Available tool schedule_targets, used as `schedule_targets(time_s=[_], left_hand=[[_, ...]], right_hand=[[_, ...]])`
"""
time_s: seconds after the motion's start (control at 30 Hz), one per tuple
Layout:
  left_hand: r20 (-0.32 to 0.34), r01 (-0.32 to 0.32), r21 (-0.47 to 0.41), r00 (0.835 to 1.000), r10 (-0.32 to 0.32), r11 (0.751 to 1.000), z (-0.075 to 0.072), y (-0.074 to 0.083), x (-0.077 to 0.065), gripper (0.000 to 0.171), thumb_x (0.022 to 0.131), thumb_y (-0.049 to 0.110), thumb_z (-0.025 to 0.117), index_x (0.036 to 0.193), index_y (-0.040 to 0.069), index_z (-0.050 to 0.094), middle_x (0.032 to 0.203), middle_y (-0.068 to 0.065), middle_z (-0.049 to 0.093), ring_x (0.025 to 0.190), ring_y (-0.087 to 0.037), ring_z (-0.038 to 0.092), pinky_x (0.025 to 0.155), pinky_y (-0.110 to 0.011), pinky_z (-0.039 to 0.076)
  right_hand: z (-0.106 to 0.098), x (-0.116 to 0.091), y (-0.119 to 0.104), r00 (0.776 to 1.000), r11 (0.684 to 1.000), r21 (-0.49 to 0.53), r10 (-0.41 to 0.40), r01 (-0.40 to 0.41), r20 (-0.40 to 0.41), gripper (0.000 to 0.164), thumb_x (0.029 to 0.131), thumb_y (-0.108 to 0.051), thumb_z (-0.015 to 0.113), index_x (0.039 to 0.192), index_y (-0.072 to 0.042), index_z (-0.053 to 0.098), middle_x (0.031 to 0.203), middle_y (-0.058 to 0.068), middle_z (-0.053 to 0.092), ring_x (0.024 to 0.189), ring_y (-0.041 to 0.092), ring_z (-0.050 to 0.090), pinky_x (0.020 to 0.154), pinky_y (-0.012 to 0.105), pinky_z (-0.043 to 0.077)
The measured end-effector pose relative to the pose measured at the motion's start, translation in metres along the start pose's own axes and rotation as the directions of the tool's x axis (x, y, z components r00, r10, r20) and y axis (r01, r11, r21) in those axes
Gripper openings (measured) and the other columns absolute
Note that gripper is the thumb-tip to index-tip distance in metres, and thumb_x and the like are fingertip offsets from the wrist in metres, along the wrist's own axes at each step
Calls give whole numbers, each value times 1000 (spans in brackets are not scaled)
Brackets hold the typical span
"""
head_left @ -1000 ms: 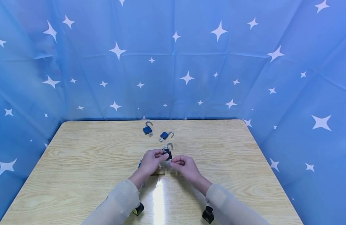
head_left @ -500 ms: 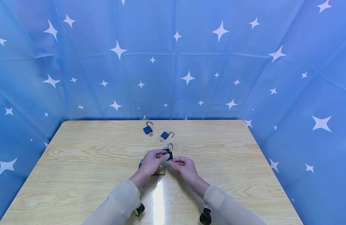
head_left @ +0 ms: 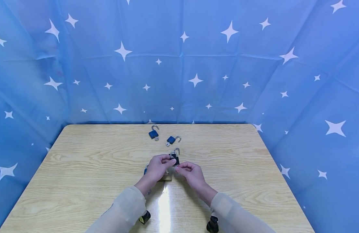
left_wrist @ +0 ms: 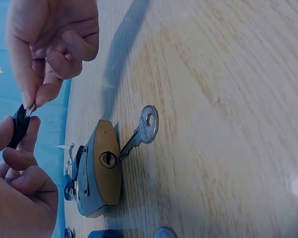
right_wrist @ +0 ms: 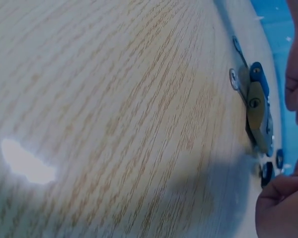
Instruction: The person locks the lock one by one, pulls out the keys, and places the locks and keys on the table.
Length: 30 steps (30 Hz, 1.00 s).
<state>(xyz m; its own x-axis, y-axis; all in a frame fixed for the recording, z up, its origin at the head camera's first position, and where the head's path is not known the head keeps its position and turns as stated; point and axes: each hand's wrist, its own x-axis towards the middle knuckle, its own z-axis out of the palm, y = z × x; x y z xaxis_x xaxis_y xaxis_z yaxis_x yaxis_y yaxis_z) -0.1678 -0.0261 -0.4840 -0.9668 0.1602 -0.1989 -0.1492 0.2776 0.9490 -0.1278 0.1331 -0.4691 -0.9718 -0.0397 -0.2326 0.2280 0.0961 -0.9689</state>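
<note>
Above the middle of the wooden table (head_left: 80, 168), the left hand (head_left: 157, 166) grips a small black padlock (head_left: 174, 159), its fingers curled round the body while the steel shackle stands up behind the fingertips. The right hand (head_left: 191, 173) meets it from the other side, thumb and forefinger pinched together on what looks like a small key (left_wrist: 30, 108) at the padlock's base, though it is too small in every view to be sure. Under the hands, a brass padlock (left_wrist: 102, 171) lies on its side on the table, keyhole facing the left wrist camera, with a loose silver key (left_wrist: 141, 131) lying just beside it on the wood. Farther back on the table, two blue padlocks, one (head_left: 153, 133) to the left and one (head_left: 171, 139) to the right, lie near each other with their shackles swung open. A blue starred cloth (head_left: 179, 64) surrounds the table.
</note>
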Motion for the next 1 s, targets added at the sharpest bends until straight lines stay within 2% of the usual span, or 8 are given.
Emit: schedule_targets(time_s=[0.2,0.47,0.67,0.87,1.0], left_hand=[[-20,-12,8,1000,12,1000,3,-1,1,35,88,34,68,108,6,67,93,-4,70,89,-17,59,81,-39,48],[-27,-15,9,1000,15,1000,6,-2,2,29,88,34,69,101,8,69,87,-3,70,84,-16,58,75,-35,46],[-40,-1,14,999,2,1000,7,-2,1,33,87,35,69,105,7,68,90,-3,70,87,-16,59,78,-37,47],[-49,-3,10,999,3,1000,7,-1,3,29,87,35,69,100,8,69,87,-3,70,82,-16,57,73,-33,45],[-58,-2,-20,998,1,1000,9,-2,2,33,87,33,70,105,6,67,91,-4,71,87,-16,60,79,-37,48]], right_hand=[[-1,8,15,1000,1000,4,-8,8,-25,20,86,-14,70,97,2,65,97,22,70,95,36,63,77,37,48],[-2,13,21,999,1000,-22,-2,1,-39,20,85,-14,70,96,1,64,92,16,70,94,33,63,85,42,49],[-3,8,8,1000,999,-33,7,-8,-23,17,84,-9,69,94,4,65,87,11,69,91,37,63,78,40,49],[-1,-5,-14,1000,998,-61,3,-4,-16,15,85,-6,66,94,6,63,92,24,68,91,41,61,70,34,47],[0,-7,-19,1000,997,-73,9,-11,-22,14,85,-6,66,93,6,63,85,16,68,82,32,63,67,32,45]])
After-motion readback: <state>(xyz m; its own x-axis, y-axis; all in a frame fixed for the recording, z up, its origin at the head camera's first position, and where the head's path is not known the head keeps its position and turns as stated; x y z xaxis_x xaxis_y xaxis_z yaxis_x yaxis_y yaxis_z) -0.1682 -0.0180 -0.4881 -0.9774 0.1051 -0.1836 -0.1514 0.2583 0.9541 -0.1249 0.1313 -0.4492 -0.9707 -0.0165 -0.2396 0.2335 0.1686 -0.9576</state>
